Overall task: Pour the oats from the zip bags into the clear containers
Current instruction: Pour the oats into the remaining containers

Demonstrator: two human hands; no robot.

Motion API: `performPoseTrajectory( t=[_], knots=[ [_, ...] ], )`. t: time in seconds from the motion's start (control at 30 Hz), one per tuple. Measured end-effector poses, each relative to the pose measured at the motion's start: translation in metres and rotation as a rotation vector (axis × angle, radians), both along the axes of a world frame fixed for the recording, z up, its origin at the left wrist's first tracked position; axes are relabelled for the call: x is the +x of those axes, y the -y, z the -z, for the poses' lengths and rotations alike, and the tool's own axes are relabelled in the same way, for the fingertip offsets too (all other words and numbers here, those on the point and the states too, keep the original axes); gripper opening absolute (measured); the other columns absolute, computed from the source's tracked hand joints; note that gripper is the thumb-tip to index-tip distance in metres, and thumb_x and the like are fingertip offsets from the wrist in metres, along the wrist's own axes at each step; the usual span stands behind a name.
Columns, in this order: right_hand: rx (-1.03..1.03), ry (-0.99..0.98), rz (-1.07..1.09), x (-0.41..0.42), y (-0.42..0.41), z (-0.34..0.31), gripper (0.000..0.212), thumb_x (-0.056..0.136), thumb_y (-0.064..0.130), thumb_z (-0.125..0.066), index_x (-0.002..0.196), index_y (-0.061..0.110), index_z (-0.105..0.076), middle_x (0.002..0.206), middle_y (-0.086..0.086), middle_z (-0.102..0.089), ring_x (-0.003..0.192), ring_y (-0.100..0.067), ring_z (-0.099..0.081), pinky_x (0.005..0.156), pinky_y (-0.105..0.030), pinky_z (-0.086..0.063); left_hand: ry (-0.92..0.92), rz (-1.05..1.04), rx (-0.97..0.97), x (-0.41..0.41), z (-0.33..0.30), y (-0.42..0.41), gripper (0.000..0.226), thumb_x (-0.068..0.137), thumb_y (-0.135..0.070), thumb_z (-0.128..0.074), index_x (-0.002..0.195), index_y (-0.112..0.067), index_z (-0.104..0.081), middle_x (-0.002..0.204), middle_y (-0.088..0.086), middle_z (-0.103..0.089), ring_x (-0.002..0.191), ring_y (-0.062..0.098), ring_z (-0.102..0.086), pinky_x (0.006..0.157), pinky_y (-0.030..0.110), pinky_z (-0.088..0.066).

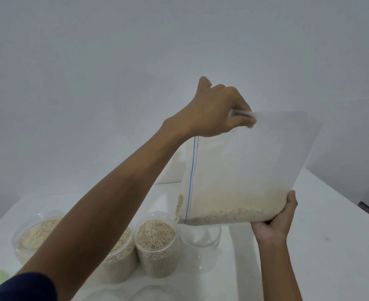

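I am holding the zip bag [244, 170] turned sideways above the tabletop [331, 246]; my left hand [218, 109] is pinching its upper corner in a narrow grip, at about 11 o'clock of the bag; my right hand [279, 218] is cupping the lower corner at 5 o'clock, fingers curled round it; oats [180, 204] are spilling from the blue zip edge at 7 o'clock toward the empty container [200, 242]; just beside it, at its 9 o'clock, three filled containers [156, 244] are standing in a row.
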State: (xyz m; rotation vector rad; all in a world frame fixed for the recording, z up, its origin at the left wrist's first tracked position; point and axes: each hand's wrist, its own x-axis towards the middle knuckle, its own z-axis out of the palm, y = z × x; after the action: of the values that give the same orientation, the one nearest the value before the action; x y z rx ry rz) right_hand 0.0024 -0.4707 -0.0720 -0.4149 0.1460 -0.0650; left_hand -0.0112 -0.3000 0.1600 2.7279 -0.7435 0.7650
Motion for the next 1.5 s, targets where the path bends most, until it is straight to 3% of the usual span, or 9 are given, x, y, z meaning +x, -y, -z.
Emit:
performPoseTrajectory(
  t=[0.2,0.37,0.47,0.63,0.77,0.93,1.13,1.33,1.5],
  knots=[
    [-0.012,-0.02,0.063,0.002,0.024,-0.001,0.049,0.094,0.056,-0.055,0.136,0.032,-0.062,0.113,0.012,-0.075,0.098,-0.012,-0.074,0.078,-0.033,-0.062,-0.019,0.038,-0.089,0.007,0.012,0.011,0.025,0.096,-0.047,-0.059,0.086,-0.032,-0.077,0.052,-0.018,-0.055,0.058,0.007,-0.044,0.088,0.035,-0.024],
    [-0.048,-0.013,0.105,0.002,0.039,-0.003,0.028,0.096,0.053,-0.054,0.107,0.036,-0.074,0.105,0.014,-0.076,0.092,-0.009,-0.075,0.071,-0.03,-0.062,-0.028,0.064,-0.182,0.006,0.024,0.018,0.028,0.096,-0.045,-0.058,0.087,-0.029,-0.078,0.06,-0.007,-0.064,0.056,0.008,-0.041,0.09,0.036,-0.026],
    [-0.095,-0.016,0.116,0.002,0.046,-0.008,0.038,0.096,0.052,-0.056,0.125,0.033,-0.07,0.11,0.013,-0.076,0.097,-0.01,-0.074,0.074,-0.031,-0.062,-0.04,0.056,-0.246,0.002,0.033,0.011,0.024,0.097,-0.042,-0.059,0.086,-0.031,-0.077,0.056,-0.028,-0.06,0.056,-0.001,-0.045,0.094,0.037,-0.027],
    [-0.192,-0.019,0.121,0.006,0.047,-0.02,0.043,0.091,0.05,-0.064,0.128,0.027,-0.07,0.12,0.007,-0.074,0.109,-0.016,-0.07,0.081,-0.034,-0.062,-0.126,-0.002,-0.442,-0.01,0.052,-0.013,0.024,0.098,-0.043,-0.058,0.086,-0.034,-0.077,0.051,-0.009,-0.045,0.055,0.005,-0.046,0.106,0.042,-0.025],
    [-0.25,-0.012,0.166,0.011,0.039,-0.031,0.053,0.084,0.044,-0.077,0.13,0.019,-0.068,0.125,0.001,-0.073,0.115,-0.023,-0.069,0.09,-0.044,-0.059,-0.161,-0.01,-0.569,-0.019,0.069,-0.038,0.025,0.097,-0.045,-0.058,0.088,-0.032,-0.077,0.054,0.004,-0.043,0.05,0.001,-0.045,0.087,0.041,-0.031],
    [-0.338,-0.008,0.186,0.014,0.031,-0.044,0.019,0.083,0.037,-0.08,0.095,0.023,-0.073,0.12,-0.006,-0.074,0.107,-0.026,-0.073,0.088,-0.05,-0.059,-0.191,-0.053,-0.661,-0.027,0.08,-0.06,0.024,0.097,-0.043,-0.059,0.09,-0.031,-0.078,0.06,0.017,-0.044,0.046,0.004,-0.042,0.085,0.04,-0.022],
    [-0.404,0.028,0.223,0.019,0.023,-0.055,0.032,0.081,0.036,-0.083,0.106,0.023,-0.068,0.108,-0.002,-0.075,0.112,-0.028,-0.07,0.094,-0.055,-0.056,-0.227,-0.064,-0.736,-0.035,0.09,-0.076,0.023,0.096,-0.041,-0.063,0.086,-0.028,-0.078,0.072,0.029,-0.055,0.052,0.01,-0.036,0.057,0.018,-0.03],
    [-0.444,0.054,0.232,0.019,0.017,-0.065,0.029,0.083,0.034,-0.082,0.105,0.023,-0.065,0.101,0.0,-0.072,0.092,-0.018,-0.073,0.088,-0.045,-0.06,-0.238,-0.08,-0.784,-0.039,0.096,-0.084,0.027,0.094,-0.041,-0.066,0.079,-0.02,-0.075,0.06,0.013,-0.041,0.049,0.01,-0.031,0.051,0.017,-0.026],
    [-0.457,0.084,0.249,0.018,0.01,-0.073,0.023,0.085,0.029,-0.081,0.097,0.024,-0.062,0.088,0.008,-0.071,0.082,-0.011,-0.072,0.08,-0.033,-0.061,-0.215,-0.132,-0.744,-0.037,0.1,-0.09,0.069,0.083,-0.065,-0.064,0.077,0.003,-0.054,0.065,0.013,-0.038,0.056,0.012,-0.035,0.076,0.033,-0.028]
  ],
)
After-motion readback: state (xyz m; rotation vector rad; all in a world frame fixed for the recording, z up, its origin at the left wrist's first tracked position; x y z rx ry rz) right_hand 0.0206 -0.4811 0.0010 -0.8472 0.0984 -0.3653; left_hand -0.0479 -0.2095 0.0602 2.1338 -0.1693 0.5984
